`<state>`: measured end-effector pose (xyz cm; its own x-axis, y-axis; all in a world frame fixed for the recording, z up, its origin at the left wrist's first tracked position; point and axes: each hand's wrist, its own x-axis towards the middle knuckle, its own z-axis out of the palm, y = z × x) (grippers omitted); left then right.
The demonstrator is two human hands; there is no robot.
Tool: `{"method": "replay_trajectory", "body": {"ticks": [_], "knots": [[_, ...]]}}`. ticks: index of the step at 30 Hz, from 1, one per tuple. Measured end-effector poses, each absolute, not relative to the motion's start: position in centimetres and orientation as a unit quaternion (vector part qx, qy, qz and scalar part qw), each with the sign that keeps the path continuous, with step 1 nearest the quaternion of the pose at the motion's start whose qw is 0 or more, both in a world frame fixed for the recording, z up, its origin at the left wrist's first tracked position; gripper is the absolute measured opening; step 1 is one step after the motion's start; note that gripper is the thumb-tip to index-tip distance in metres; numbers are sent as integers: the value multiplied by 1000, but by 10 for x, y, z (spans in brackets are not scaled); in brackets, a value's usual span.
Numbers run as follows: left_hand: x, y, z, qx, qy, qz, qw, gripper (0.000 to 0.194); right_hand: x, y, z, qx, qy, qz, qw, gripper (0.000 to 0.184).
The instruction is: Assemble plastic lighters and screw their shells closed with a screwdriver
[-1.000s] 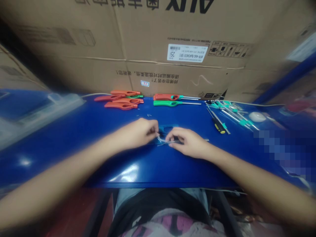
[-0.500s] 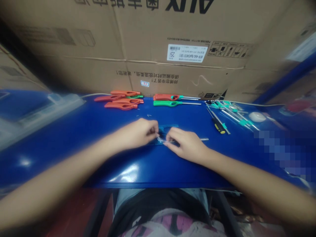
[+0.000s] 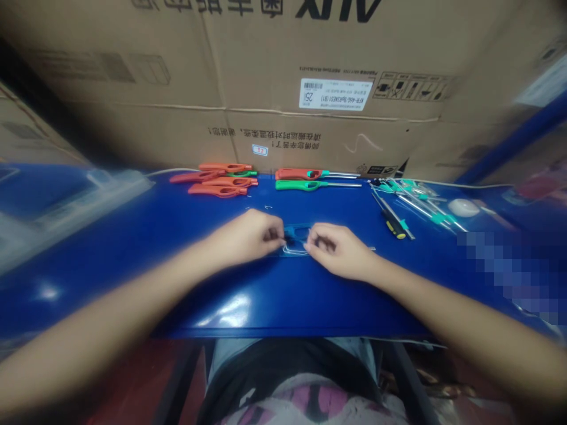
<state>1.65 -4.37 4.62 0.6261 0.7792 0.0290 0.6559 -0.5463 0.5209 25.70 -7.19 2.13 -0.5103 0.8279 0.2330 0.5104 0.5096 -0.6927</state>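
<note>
A blue lighter shell [image 3: 296, 232] lies on the blue table [image 3: 274, 295] between my hands. A thin pale tube or wire [image 3: 293, 252] loops along its near edge. My left hand [image 3: 248, 237] is closed in a pinch at the shell's left end. My right hand [image 3: 339, 250] is curled, fingertips pinched at the shell's right side where the pale tube ends. A thin metal rod [image 3: 371, 248] sticks out to the right from behind my right hand.
Orange lighter shells [image 3: 217, 179] lie at the back left, a red lighter [image 3: 301, 173] and a green lighter [image 3: 305, 185] at the back middle. A screwdriver [image 3: 392, 221] and green-ended metal rods [image 3: 420, 200] lie to the right. Large cardboard boxes [image 3: 283, 88] stand behind the table.
My right hand has shifted slightly right and up along the shell, uncovering more of the pale tube. My left hand stays in place.
</note>
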Motion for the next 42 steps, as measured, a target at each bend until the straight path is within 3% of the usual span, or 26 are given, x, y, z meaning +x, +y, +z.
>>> {"method": "replay_trajectory", "body": {"ticks": [5,14,26,35,42], "knots": [[17,-44,46,870,413,134,233,8,258,-71,22,-398,-818,305,281,11],[18,-44,44,871,415,141,223,8,264,-71,23,-329,-895,214,214,4],[16,-43,48,897,386,115,180,18,272,-65,26,-335,-865,294,232,3],[21,-44,48,897,383,117,188,18,267,-68,24,-345,-884,223,223,5],[11,-49,63,934,329,19,142,21,263,-71,24,-368,-885,195,211,6]]}}
